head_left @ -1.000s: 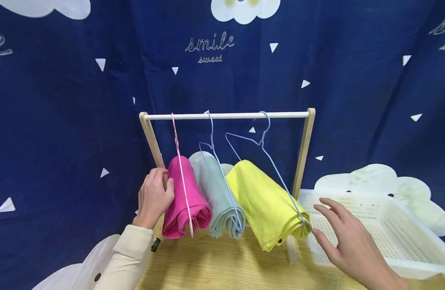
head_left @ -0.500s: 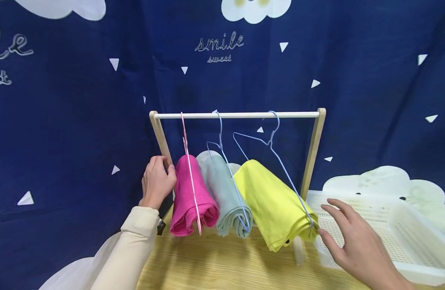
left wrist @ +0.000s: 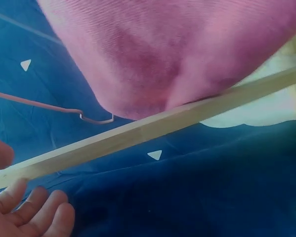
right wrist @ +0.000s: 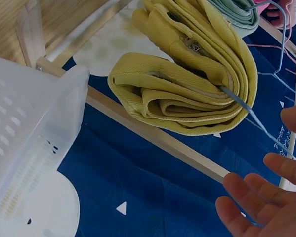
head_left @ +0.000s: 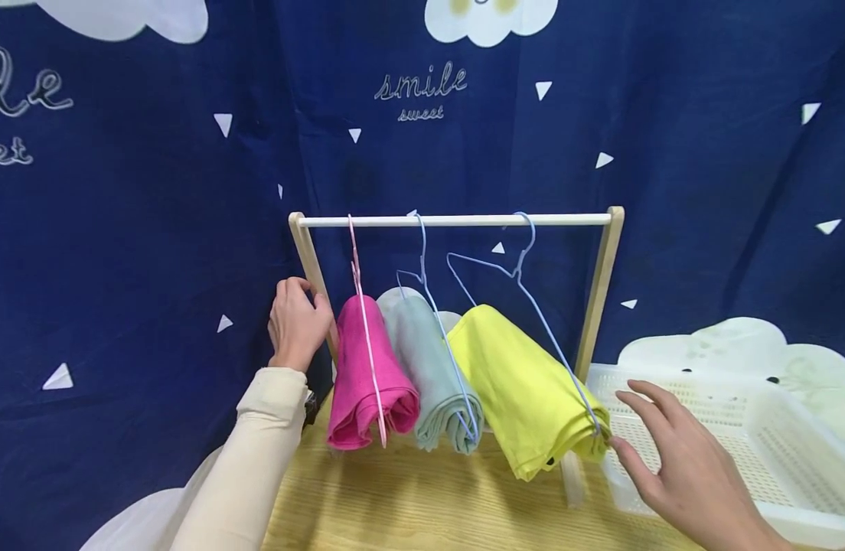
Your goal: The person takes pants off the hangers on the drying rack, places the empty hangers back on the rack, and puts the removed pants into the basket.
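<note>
Three folded cloths hang from the white rail point(head_left: 464, 221) of a small wooden rack: a pink cloth point(head_left: 353, 367) on a pink hanger point(head_left: 357, 268), a grey-green cloth point(head_left: 419, 360) and a yellow cloth point(head_left: 512, 375), both on blue hangers. My left hand point(head_left: 298, 321) is at the rack's left post point(left wrist: 138, 133), beside the pink cloth. In the left wrist view its thumb and loosely bent fingers lie on either side of the post. My right hand point(head_left: 684, 451), fingers spread, hovers by the yellow cloth's front end, holding nothing.
A white perforated plastic basket point(right wrist: 19, 118) stands right of the rack, partly behind my right hand. The rack stands on a wooden table point(head_left: 409, 505). Close behind hangs a dark blue curtain point(head_left: 154, 191) with white clouds and triangles.
My left hand has moved up along the left post from beside the pink cloth's middle. The head view has turned left, shifting the rack rightward. My right hand keeps its place by the yellow cloth.
</note>
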Motion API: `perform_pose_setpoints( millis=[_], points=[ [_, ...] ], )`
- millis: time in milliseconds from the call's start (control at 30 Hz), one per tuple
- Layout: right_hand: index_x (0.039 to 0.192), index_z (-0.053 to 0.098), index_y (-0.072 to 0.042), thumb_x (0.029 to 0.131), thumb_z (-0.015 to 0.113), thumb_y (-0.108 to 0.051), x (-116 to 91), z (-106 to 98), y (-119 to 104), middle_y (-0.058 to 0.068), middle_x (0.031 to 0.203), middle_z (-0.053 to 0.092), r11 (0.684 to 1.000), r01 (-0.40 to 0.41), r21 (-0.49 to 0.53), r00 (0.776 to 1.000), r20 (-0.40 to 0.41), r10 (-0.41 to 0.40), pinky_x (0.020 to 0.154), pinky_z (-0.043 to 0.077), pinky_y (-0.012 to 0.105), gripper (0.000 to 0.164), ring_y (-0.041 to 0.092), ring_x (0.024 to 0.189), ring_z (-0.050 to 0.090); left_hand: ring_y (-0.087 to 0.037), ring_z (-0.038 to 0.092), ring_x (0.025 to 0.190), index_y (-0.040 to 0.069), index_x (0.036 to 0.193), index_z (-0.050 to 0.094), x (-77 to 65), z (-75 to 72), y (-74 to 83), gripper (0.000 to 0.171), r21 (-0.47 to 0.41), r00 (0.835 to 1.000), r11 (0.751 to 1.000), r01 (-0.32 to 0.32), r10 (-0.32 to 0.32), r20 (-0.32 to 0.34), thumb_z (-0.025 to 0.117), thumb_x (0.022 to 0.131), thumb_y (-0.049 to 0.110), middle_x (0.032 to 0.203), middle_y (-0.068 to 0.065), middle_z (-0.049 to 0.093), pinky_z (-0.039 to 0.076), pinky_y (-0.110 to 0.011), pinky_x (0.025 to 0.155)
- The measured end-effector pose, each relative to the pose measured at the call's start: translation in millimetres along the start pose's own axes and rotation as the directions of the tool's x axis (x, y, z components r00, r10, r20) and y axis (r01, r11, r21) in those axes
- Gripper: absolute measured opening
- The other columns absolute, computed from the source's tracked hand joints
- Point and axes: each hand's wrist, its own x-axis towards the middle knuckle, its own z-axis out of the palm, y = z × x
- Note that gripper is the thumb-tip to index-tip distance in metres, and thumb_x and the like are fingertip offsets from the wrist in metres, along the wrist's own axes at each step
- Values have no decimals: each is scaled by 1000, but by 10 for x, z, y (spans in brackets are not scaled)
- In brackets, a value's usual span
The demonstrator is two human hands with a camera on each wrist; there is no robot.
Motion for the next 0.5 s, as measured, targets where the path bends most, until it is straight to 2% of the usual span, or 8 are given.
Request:
perform_pose_setpoints(
  millis=[200, 367, 500],
  points=[
    [125, 62, -9, 69, 81, -18, 13, -10, 8, 10, 131, 59, 1000, 11, 6, 1000, 3, -11, 67, 49, 54, 60, 31, 99, 63, -43, 61, 104, 5, 118, 52, 82, -4, 24, 33, -32, 996, 996, 87, -87, 15, 51, 92, 26, 114, -18, 61, 48, -55, 86],
    [125, 62, -9, 69, 82, -17, 12, -22, 20, 10, 131, 58, 1000, 17, 7, 1000, 9, -17, 62, 49, 52, 60, 31, 94, 65, -45, 62, 106, 7, 125, 50, 147, 6, 53, 39, -12, 984, 987, 160, -159, 83, 49, 92, 28, 114, -20, 65, 48, -56, 88],
    [125, 62, -10, 69, 82, -17, 1, -30, 33, 10, 131, 58, 1000, 13, 9, 1000, 15, -13, 58, 48, 49, 60, 31, 91, 66, -45, 62, 109, 6, 121, 52, 208, 31, 107, 38, -26, 975, 982, 186, -181, 127, 49, 94, 32, 113, -22, 66, 48, -56, 91]
  ],
)
